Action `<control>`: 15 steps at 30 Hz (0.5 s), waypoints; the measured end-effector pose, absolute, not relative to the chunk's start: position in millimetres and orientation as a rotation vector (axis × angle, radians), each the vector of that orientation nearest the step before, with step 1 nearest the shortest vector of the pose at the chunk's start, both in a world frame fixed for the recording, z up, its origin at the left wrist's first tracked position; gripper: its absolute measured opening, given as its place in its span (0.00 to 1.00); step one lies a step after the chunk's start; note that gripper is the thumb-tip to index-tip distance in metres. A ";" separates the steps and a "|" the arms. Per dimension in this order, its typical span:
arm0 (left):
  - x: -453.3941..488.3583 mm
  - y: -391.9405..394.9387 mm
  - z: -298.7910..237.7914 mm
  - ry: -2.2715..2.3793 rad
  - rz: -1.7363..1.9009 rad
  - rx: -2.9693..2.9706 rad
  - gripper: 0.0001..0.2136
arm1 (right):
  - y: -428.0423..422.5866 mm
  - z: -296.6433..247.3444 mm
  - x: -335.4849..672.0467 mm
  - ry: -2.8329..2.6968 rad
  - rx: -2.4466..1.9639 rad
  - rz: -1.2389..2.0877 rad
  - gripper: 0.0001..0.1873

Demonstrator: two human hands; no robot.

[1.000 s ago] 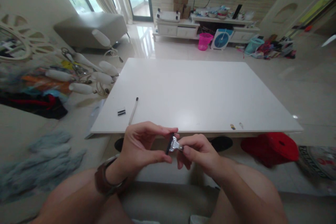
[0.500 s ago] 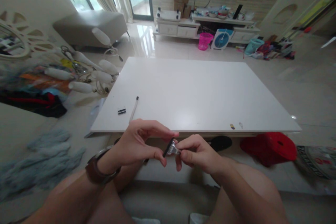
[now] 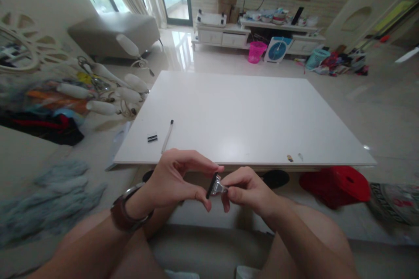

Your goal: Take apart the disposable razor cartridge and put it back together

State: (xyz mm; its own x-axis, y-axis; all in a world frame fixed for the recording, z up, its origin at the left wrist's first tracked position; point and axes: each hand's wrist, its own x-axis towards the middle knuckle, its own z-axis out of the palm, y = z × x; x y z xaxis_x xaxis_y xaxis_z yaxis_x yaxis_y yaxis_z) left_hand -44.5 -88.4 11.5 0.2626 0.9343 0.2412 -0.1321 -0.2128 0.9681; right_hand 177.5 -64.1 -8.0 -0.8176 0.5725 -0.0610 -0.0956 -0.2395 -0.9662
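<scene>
Just in front of the table's near edge, my two hands meet at a small T-shaped piece like a razor head (image 3: 216,185), silver with a black bar across its left end. My left hand (image 3: 173,178), with a brown-strapped watch on its wrist, spans the black bar between thumb and forefinger, one at each end. The narrow silver end is pinched by the thumb and forefinger of my right hand (image 3: 247,189), which partly hide it. A thin pale stick with a black tip (image 3: 167,136) lies on the table beyond my left hand. Beside it are two short black strips (image 3: 152,138).
The long white table (image 3: 229,113) stretches ahead. Near its front right lie a small yellow-and-dark piece (image 3: 290,158) and a small clear piece (image 3: 300,157). A red stool-like object (image 3: 337,187) stands low at right. A lamp with white shades (image 3: 127,96) stands at left.
The silver piece has turned slightly, so its black bar stands more upright. Both hands keep their hold and have shifted slightly to the right in view.
</scene>
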 end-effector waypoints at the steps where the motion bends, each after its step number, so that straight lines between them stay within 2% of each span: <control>1: -43.7 -88.5 12.6 0.808 1.201 1.412 0.25 | -64.1 -7.9 177.9 -1.587 -0.565 2.123 0.26; 15: -37.3 -89.1 16.2 0.692 1.235 1.310 0.24 | -65.1 -16.9 178.9 -1.559 -0.476 2.154 0.24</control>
State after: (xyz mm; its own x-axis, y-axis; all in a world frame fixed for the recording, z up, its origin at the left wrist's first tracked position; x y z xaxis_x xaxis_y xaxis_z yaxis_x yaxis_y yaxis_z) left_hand -37.3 -89.1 16.2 0.2723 0.9290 0.2508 -0.2707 -0.1762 0.9464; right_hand 178.9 -65.1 -16.9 -0.8456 0.5334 -0.0217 -0.1461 -0.2704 -0.9516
